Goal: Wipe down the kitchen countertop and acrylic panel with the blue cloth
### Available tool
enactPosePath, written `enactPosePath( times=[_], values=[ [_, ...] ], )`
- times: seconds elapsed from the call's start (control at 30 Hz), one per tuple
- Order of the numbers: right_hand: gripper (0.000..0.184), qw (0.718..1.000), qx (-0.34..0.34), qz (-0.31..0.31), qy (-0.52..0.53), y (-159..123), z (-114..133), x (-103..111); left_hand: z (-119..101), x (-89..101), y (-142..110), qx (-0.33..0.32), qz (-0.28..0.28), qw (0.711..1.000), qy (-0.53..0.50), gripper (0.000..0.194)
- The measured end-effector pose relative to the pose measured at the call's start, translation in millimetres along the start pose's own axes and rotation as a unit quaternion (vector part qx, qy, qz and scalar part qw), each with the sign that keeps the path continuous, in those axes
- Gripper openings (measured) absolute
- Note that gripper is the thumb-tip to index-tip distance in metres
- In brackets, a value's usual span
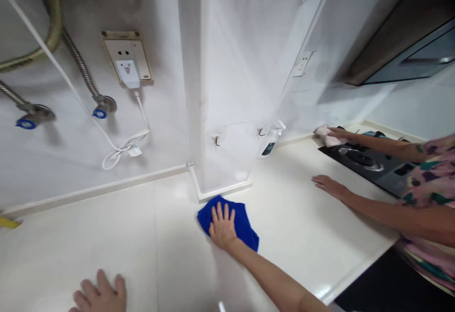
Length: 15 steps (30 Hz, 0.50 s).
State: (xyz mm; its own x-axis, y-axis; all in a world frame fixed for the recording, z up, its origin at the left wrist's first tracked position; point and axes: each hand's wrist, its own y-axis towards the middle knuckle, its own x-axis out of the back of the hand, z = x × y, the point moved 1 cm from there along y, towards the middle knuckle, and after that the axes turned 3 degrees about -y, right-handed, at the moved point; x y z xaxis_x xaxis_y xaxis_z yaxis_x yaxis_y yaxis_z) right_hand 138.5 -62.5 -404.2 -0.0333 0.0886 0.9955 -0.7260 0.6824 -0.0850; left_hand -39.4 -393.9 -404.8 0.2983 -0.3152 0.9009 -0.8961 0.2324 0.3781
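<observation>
My right hand (223, 226) lies flat with fingers spread on a blue cloth (245, 224), pressing it against the white countertop (177, 250). The cloth is partly folded and touches the foot of the wall pillar (227, 169). At the bottom left, my left hand (101, 295) is over the countertop with its fingers apart and nothing in it; the frame edge cuts off its wrist.
On the right, a co-worker's hand (337, 134) holds a pale cloth (326, 136) by the gas stove (369, 158); their other hand (330, 186) rests on the counter. A spray bottle (269, 143) stands behind the pillar. A plugged-in white cable (142, 113) hangs on the left wall.
</observation>
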Motion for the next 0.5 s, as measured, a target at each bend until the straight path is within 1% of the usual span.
enactPosePath(
  times=[0.07,0.1,0.13,0.2,0.27,0.37,0.43,0.5],
  values=[
    [0.070,0.992,0.111,0.010,0.051,-16.4,33.0,8.2,-2.6,4.6,1.3,0.008,0.000,1.000,-0.009,0.072],
    [0.070,0.984,0.164,0.016,0.074,-26.5,44.5,13.0,-3.8,7.1,1.8,0.012,0.001,1.000,-0.013,0.071],
    [0.070,0.973,0.209,0.023,0.095,-37.4,52.3,17.8,-5.0,9.5,2.2,0.014,0.002,1.000,-0.016,0.070],
    [0.068,0.953,0.272,0.037,0.124,-59.7,56.9,25.8,-6.6,13.5,2.3,0.017,0.002,1.000,-0.022,0.069],
    [0.067,0.940,0.306,0.052,0.138,-80.6,49.6,30.7,-7.2,16.0,1.9,0.023,0.004,0.999,-0.026,0.069],
    [0.066,0.934,0.323,0.064,0.141,-107.3,24.4,31.3,-6.4,16.3,1.8,0.037,0.018,0.999,-0.029,0.068],
    [0.067,0.941,0.306,0.064,0.131,-123.4,1.9,27.3,-5.0,14.3,2.9,0.040,0.028,0.998,-0.032,0.068],
    [0.069,0.952,0.275,0.056,0.120,-140.3,-23.3,21.2,-2.7,10.6,4.8,0.037,0.036,0.998,-0.035,0.067]
  ],
)
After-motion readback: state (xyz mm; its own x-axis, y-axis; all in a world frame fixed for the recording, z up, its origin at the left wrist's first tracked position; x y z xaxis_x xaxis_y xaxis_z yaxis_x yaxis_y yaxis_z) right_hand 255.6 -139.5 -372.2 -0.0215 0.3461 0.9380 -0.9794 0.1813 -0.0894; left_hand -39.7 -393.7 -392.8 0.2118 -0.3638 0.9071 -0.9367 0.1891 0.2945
